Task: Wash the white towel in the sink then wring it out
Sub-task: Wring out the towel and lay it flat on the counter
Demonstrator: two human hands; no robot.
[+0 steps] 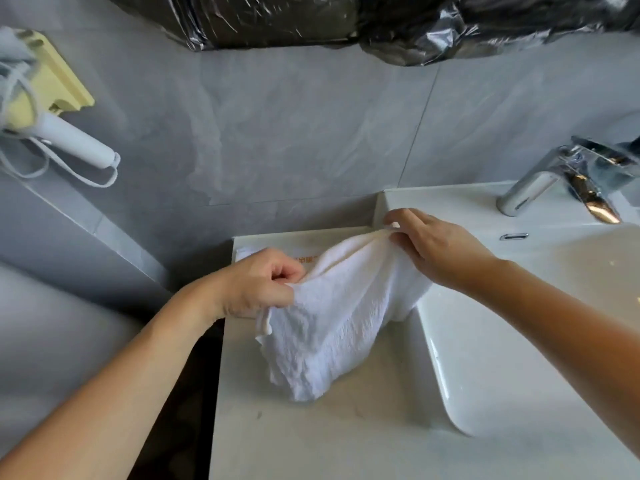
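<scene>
White towel [332, 313] looks dry on the counter [311, 438], pinched by my left hand [258, 284] and right hand [433, 242]; sink [460, 393] at three o'clock, washing and wringing remain.

There is one camera, worn on the person's head. It looks forward and down, from close above the counter [311, 427]. The gray wall [277, 133] is far ahead. The sink [519, 341] is on the right, the arms reach in from the near edge.
</scene>
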